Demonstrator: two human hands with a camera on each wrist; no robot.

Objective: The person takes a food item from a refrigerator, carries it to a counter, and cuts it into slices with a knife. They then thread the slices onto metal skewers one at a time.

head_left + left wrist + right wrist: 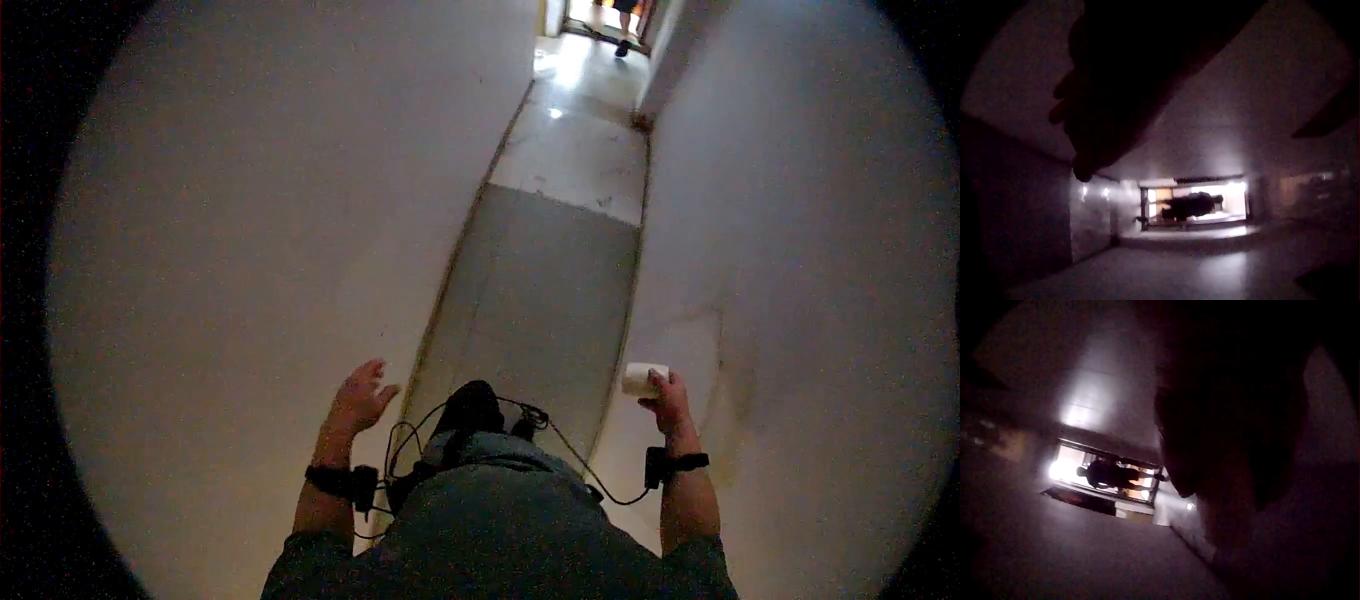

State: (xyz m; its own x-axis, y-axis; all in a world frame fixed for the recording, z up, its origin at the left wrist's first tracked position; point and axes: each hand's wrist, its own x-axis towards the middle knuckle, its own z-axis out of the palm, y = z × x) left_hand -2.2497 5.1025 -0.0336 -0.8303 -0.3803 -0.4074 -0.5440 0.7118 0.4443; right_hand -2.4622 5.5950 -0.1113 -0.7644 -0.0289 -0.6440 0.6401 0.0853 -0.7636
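Both hands reach forward: your left hand [362,400] lies relaxed, your right hand [670,400] grips a white object [637,380] jutting inward from the fingers, long axis crosswise.

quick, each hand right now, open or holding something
Left hand: open, fingers relaxed, nothing seen in it.
Right hand: holding a white, roll-like object.

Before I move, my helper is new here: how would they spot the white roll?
Find the grey corridor floor, then the pale wall on its right. In front of that wall, the camera wearer's right hand grips the roll: short and white, unlike the black wristband nearby.
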